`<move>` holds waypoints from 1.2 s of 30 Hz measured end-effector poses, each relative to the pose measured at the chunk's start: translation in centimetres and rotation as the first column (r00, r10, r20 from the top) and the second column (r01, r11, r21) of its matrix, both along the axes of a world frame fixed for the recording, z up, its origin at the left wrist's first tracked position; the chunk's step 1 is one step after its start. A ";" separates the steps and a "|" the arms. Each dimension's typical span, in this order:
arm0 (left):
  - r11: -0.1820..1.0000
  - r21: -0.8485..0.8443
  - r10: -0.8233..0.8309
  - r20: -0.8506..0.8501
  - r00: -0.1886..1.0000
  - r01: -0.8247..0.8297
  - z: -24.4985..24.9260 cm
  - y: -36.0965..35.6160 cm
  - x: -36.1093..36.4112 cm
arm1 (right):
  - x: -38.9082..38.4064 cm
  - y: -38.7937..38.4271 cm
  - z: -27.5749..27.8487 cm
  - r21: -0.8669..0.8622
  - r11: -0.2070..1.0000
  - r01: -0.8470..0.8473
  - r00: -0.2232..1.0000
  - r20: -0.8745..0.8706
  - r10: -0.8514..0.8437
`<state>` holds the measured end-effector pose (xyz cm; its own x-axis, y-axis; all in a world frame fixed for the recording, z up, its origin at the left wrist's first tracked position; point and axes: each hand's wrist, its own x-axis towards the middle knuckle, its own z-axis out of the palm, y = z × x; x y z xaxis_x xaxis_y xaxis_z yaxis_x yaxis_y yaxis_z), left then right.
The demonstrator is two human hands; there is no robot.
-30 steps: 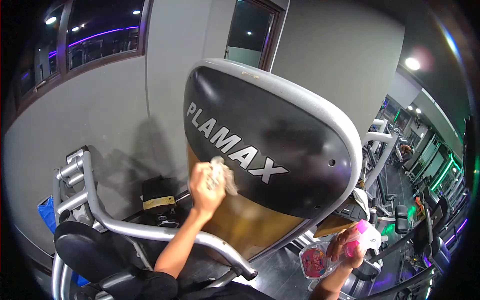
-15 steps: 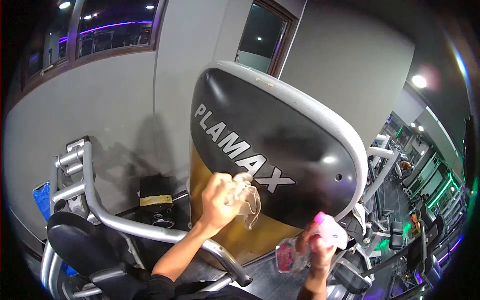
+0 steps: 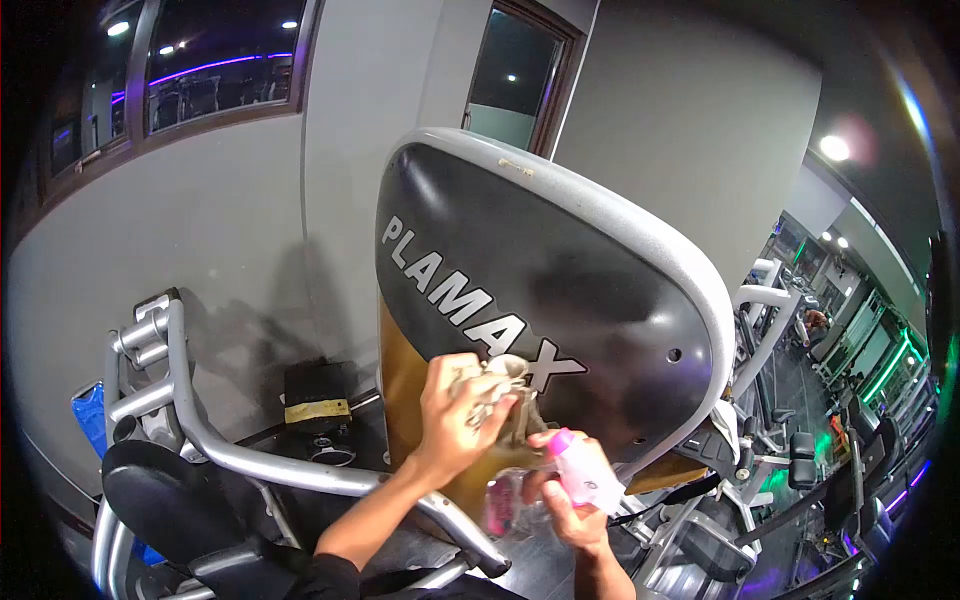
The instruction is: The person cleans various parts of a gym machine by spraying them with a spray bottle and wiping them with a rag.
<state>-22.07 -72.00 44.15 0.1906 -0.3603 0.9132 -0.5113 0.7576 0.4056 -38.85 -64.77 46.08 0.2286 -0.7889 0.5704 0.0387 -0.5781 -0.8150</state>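
Note:
My left hand [image 3: 455,415] is closed around a crumpled beige cloth [image 3: 508,378], holding it in front of the lettering on a large black and gold machine cover [image 3: 590,300]. Beside it, lower and to the right, my right hand [image 3: 570,515] grips a white bottle with a pink top [image 3: 590,475], tilted toward the cloth. Some clear plastic with a pink-red label [image 3: 503,502] shows at the left of this same hand, partly behind the fingers. The cloth and the pink top are close together.
A curved silver frame tube [image 3: 290,468] and a black padded seat [image 3: 170,500] stand at the left. Near the wall sits a dark box with a yellow strip [image 3: 316,408]. More gym machines [image 3: 770,440] line the right, with a person [image 3: 815,322] far back.
My right hand has moved left and slightly up with the bottle, close to the cloth. My left hand has shifted a little to the right with the cloth.

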 end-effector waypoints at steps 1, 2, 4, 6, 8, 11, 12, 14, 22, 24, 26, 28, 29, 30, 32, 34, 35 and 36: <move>0.991 -0.111 0.085 0.160 0.983 -0.068 0.6 -0.8 0.1 | -0.4 0.0 -0.1 -0.068 0.997 0.039 0.999 0.033 -0.036; 0.979 -0.187 0.135 0.264 0.955 -0.087 1.1 -1.1 0.3 | -0.6 0.2 0.2 -0.027 0.999 0.029 0.994 0.107 -0.026; 0.964 -0.242 0.192 0.329 0.925 -0.113 2.0 -2.2 1.1 | -1.8 -0.3 -0.4 -0.123 0.989 0.078 0.993 0.097 -0.066; 0.969 -0.149 0.223 0.211 0.952 -0.194 3.7 -3.3 2.9 | -1.5 -0.2 0.0 -0.113 0.983 0.147 0.981 0.145 -0.130; 0.991 0.002 0.136 -0.054 0.989 -0.136 4.7 -6.5 5.3 | -1.5 0.1 0.1 -0.065 0.982 0.179 0.966 0.202 -0.163; 0.987 0.053 0.152 -0.045 0.987 -0.149 6.7 -7.6 6.5 | -2.6 -0.3 -0.8 -0.101 0.981 0.164 0.983 0.097 -0.155; 0.986 0.034 0.163 -0.021 0.986 -0.162 7.0 -7.1 6.1 | -3.0 -0.6 -1.4 -0.174 0.958 0.228 0.974 0.034 -0.226; 0.988 -0.018 0.152 0.034 0.988 -0.151 7.0 -5.9 4.4 | -3.2 -1.1 -2.2 -0.193 0.954 0.230 0.973 0.022 -0.231; 0.976 -0.172 -0.043 0.454 0.890 0.135 7.2 -0.4 -4.0 | -0.8 0.1 0.0 -0.103 0.984 0.143 0.967 0.227 -0.117; 0.975 -0.194 -0.011 0.460 0.888 0.112 8.7 -0.8 -3.7 | -2.1 -0.7 -1.1 -0.169 0.985 0.025 0.976 0.218 0.013; 0.980 -0.192 0.025 0.412 0.911 0.060 9.8 -2.0 -3.2 | -2.6 -0.9 -1.5 -0.168 0.986 -0.007 0.967 0.249 0.049; 0.975 -0.223 0.102 0.399 0.911 -0.011 11.1 -3.4 -2.0 | -1.9 -0.5 -0.8 -0.159 0.987 -0.034 0.956 0.283 0.079; 0.969 -0.245 0.127 0.368 0.921 -0.036 11.9 -4.6 -1.2 | -1.3 -0.4 -0.3 -0.128 0.990 0.058 0.954 0.300 -0.017; 0.963 -0.223 0.225 0.347 0.910 -0.153 12.7 -5.6 -0.4 | -1.1 -0.3 0.0 -0.097 0.984 0.150 0.943 0.314 -0.113; 0.969 -0.073 0.245 0.213 0.946 -0.234 14.1 -7.8 1.2 | -1.3 -0.3 0.0 -0.100 0.982 0.158 0.947 0.296 -0.123; 0.981 0.024 0.188 0.176 0.966 -0.195 14.8 -8.7 1.7 | -2.0 -0.5 -0.3 -0.108 0.979 0.170 0.950 0.282 -0.134; 0.981 0.035 0.179 0.197 0.964 -0.189 15.2 -8.6 1.6 | -2.5 -0.6 -0.7 -0.150 0.983 0.111 0.956 0.287 -0.064; 0.984 -0.020 0.174 0.222 0.959 -0.174 15.3 -8.2 1.1 | -2.7 -0.8 -0.9 -0.189 0.981 0.048 0.958 0.288 0.009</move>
<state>-21.00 -80.16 59.45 0.0428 -0.3397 0.9396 -0.7127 0.6487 0.2669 -41.57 -65.53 45.15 0.0187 -0.6603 0.7507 0.2410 -0.7258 -0.6443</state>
